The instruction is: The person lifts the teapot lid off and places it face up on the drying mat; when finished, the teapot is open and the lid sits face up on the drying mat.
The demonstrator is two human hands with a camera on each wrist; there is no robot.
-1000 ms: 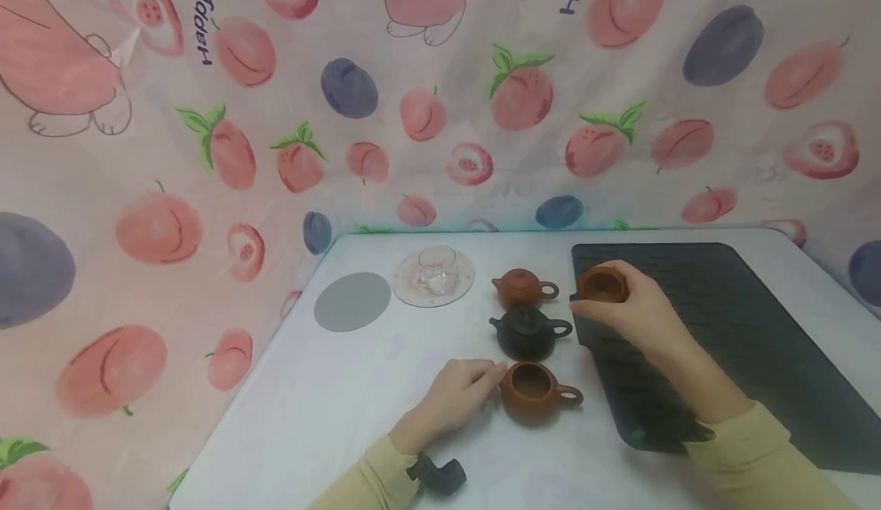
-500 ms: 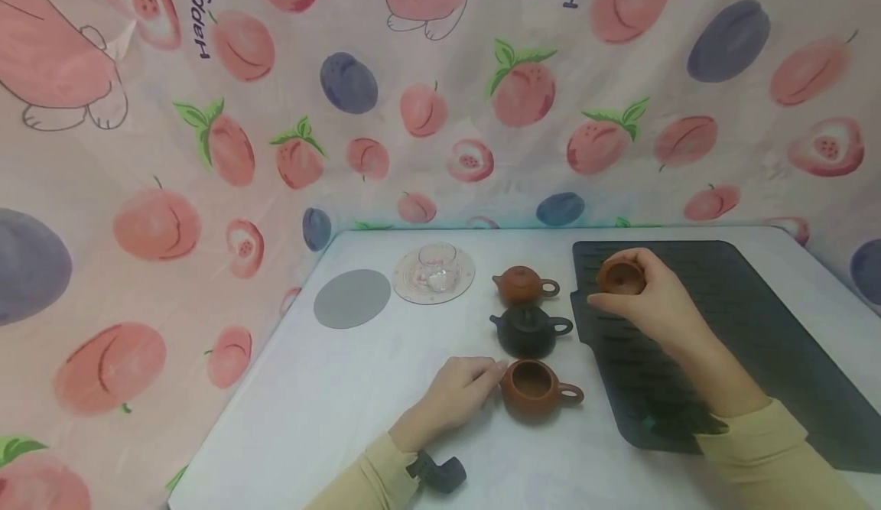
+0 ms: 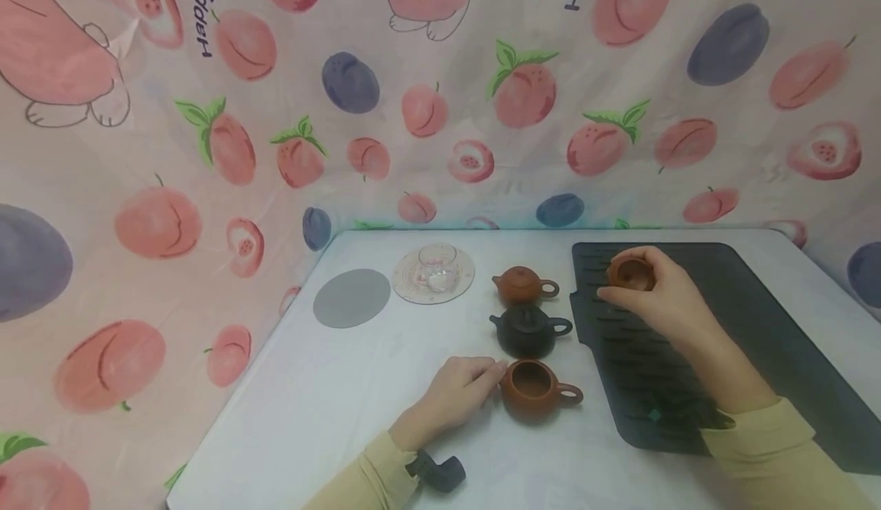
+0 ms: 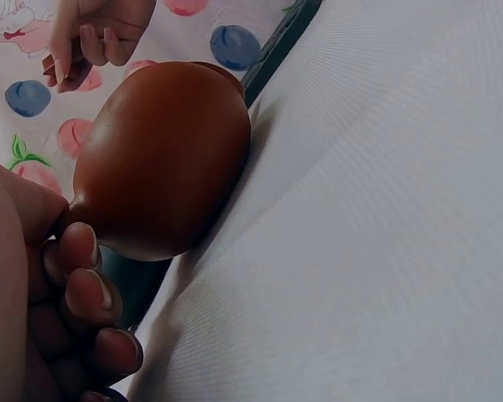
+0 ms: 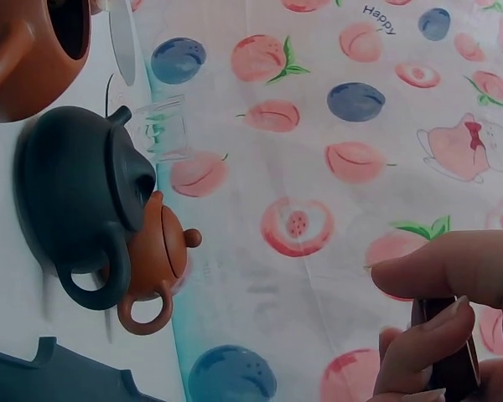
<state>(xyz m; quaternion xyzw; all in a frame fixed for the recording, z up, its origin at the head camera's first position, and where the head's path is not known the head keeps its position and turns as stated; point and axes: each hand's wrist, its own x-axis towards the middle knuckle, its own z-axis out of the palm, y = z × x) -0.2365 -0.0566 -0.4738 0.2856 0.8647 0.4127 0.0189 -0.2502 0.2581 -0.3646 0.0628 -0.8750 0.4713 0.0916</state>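
Note:
My left hand (image 3: 454,394) pinches the spout of a lidless brown clay teapot (image 3: 533,403), which stands on the white table. In the left wrist view thumb and fingers close round that spout beside the teapot's rounded body (image 4: 163,159). Raised over the dark slatted tray (image 3: 688,280), my right hand (image 3: 664,303) grips a small round brown teapot lid (image 3: 633,274), its hollow underside facing the head camera. The right wrist view shows only the lid's dark edge (image 5: 457,368), partly hidden by fingers. Nearby stand a black lidded teapot (image 3: 526,334) and a smaller brown lidded teapot (image 3: 521,287).
A clear glass vessel (image 3: 438,265) stands on a round patterned mat (image 3: 406,288) at the back. Left of it lies a grey disc (image 3: 352,298). A fruit-print cloth (image 3: 440,158) hangs behind the table. The tray's edge runs right of the teapots.
My right hand has moved rightward with the lid, away from the teapots and further over the tray. My left hand keeps its hold on the spout, and the teapots have not moved.

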